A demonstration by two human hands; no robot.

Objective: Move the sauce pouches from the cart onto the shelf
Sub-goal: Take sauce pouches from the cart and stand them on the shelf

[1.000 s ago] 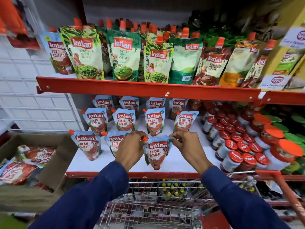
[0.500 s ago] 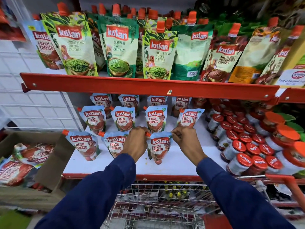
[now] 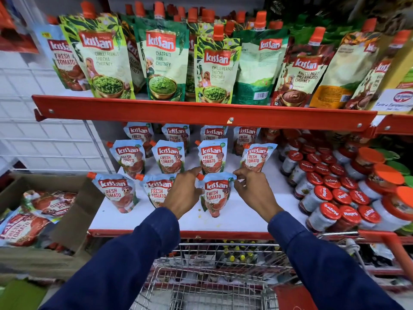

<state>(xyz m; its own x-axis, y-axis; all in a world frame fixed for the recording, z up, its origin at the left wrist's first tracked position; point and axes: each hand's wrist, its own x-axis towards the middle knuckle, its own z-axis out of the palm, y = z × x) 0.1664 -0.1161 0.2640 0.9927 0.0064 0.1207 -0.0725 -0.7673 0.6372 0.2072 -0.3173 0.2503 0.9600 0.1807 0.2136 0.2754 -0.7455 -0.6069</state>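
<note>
A light-blue Kissan Fresh Tomato sauce pouch point(image 3: 214, 194) with an orange cap stands upright in the front row of the white lower shelf point(image 3: 243, 217). My left hand point(image 3: 184, 190) pinches its top left corner by the cap. My right hand point(image 3: 253, 191) pinches its top right corner. Two more pouches point(image 3: 117, 193) stand to its left in the front row, and further rows of the same pouch point(image 3: 212, 156) stand behind. The wire cart point(image 3: 214, 276) is below my arms, its inside mostly hidden.
Jars with red Mapro lids point(image 3: 330, 198) fill the shelf's right side. Green and brown chutney pouches point(image 3: 163, 61) line the red-edged upper shelf point(image 3: 201, 115). A cardboard box point(image 3: 73, 218) with larger tomato pouches sits at the left. The cart's red handle point(image 3: 400, 249) is at the right.
The view has moved closer to the shelf. Both hands stay on the top corners of the front pouch, which stands in nearly the same spot.
</note>
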